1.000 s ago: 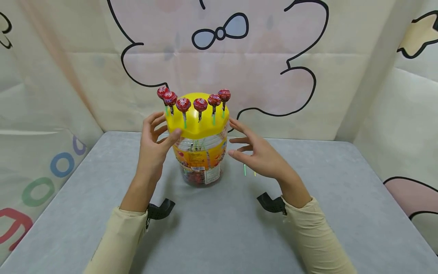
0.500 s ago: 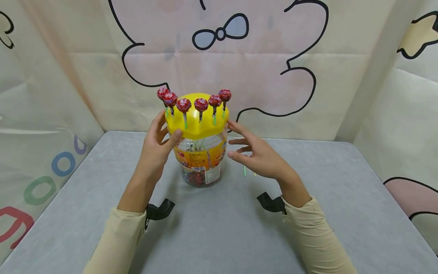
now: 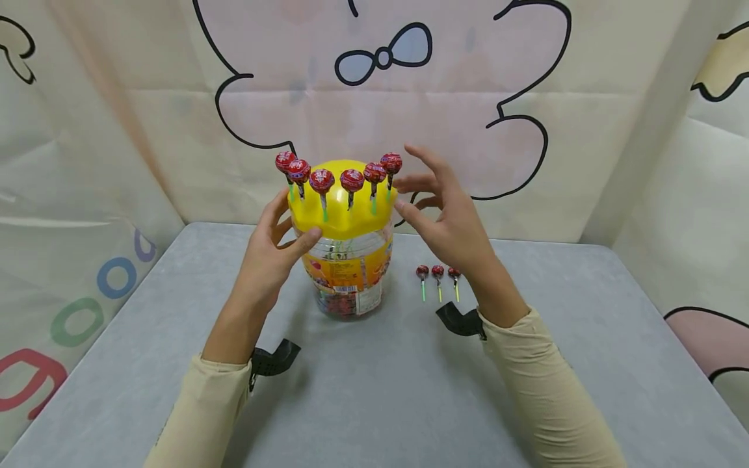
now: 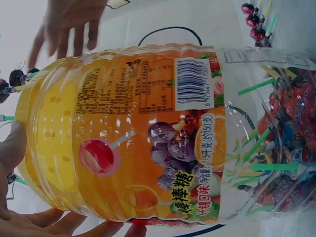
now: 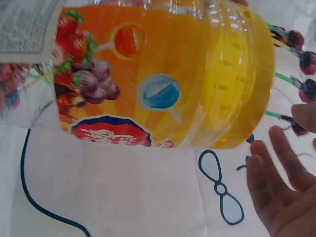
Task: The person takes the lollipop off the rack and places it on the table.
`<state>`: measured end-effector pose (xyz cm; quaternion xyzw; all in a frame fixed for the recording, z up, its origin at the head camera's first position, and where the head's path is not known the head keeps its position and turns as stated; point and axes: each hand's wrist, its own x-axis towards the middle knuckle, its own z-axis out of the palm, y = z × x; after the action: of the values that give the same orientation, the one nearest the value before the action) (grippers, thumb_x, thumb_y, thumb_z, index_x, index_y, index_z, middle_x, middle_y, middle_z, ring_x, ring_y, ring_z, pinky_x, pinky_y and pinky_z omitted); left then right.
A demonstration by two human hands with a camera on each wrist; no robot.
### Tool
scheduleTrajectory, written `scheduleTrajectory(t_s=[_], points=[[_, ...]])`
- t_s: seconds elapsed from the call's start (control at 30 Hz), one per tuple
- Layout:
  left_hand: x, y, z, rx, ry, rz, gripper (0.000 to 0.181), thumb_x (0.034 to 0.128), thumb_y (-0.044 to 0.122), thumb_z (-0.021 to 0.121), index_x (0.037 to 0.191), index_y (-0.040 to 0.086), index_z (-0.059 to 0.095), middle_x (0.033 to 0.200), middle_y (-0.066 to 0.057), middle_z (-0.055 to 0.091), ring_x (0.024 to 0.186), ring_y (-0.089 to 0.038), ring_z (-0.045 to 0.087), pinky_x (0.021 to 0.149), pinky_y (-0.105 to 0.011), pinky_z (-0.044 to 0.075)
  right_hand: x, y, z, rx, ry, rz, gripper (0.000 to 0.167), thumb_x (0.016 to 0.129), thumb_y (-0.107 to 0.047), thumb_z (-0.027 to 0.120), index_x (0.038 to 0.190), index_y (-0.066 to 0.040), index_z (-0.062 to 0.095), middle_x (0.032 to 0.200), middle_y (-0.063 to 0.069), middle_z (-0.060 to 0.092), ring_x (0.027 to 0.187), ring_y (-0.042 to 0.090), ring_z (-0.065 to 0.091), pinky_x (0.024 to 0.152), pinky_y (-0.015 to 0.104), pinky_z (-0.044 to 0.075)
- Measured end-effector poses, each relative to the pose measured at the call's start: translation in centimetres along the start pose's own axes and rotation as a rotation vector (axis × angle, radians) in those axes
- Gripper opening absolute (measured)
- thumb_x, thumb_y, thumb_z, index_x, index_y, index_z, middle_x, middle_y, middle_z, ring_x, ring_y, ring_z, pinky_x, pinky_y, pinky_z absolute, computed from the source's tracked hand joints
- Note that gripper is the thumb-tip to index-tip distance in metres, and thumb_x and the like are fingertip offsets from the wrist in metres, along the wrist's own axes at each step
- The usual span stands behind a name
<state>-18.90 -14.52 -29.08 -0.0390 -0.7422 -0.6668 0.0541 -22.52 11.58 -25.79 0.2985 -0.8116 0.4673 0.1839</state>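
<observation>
Several red-wrapped lollipops (image 3: 352,181) stand around the yellow lid (image 3: 342,221) of an upright clear jar (image 3: 346,273). My left hand (image 3: 263,266) grips the jar's left side near the lid; in the left wrist view its thumb (image 4: 12,145) lies on the lid's edge and its fingers curl along the other side. Beside the lid's right edge, close to the rightmost lollipop, is my right hand (image 3: 456,224), its fingers spread and slightly bent. The right wrist view shows that hand (image 5: 284,200) holding nothing, near a lollipop (image 5: 297,126).
Three lollipops (image 3: 437,270) lie on the grey table (image 3: 374,390) to the right of the jar, near my right forearm; the left wrist view shows several (image 4: 256,33). Behind the table hangs a printed cloth (image 3: 374,117). Wrapped sweets (image 4: 296,108) fill the jar's bottom.
My right hand has risen from the jar's right side to the lid's edge, uncovering the lollipops on the table. My left hand has closed in around the jar. The head view has shifted slightly.
</observation>
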Motion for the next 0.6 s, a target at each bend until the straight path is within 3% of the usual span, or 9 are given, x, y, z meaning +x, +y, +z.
scheduleTrajectory(t_s=[0.2, 0.6], points=[[-0.1, -0.2, -0.2, 0.013, -0.012, 0.019, 0.080, 0.0956, 0.025, 0.066, 0.160, 0.028, 0.018, 0.167, 0.004, 0.016, 0.151, -0.024, 0.025, 0.120, -0.051, 0.030, 1.4, -0.4, 0.7, -0.062, 0.050, -0.042, 0.055, 0.095, -0.015, 0.067, 0.145, -0.028, 0.048, 0.112, 0.008, 0.074, 0.104, 0.016, 0.067, 0.087, 0.035, 0.055], [0.1, -0.4, -0.3, 0.055, -0.020, 0.038, 0.081, 0.0959, 0.027, 0.066, 0.160, 0.028, 0.016, 0.167, 0.002, 0.016, 0.151, -0.026, 0.025, 0.121, -0.052, 0.028, 1.6, -0.2, 0.9, -0.072, 0.081, -0.045, 0.056, 0.094, -0.016, 0.070, 0.143, -0.030, 0.049, 0.105, 0.008, 0.075, 0.098, 0.015, 0.068, 0.082, 0.032, 0.053]])
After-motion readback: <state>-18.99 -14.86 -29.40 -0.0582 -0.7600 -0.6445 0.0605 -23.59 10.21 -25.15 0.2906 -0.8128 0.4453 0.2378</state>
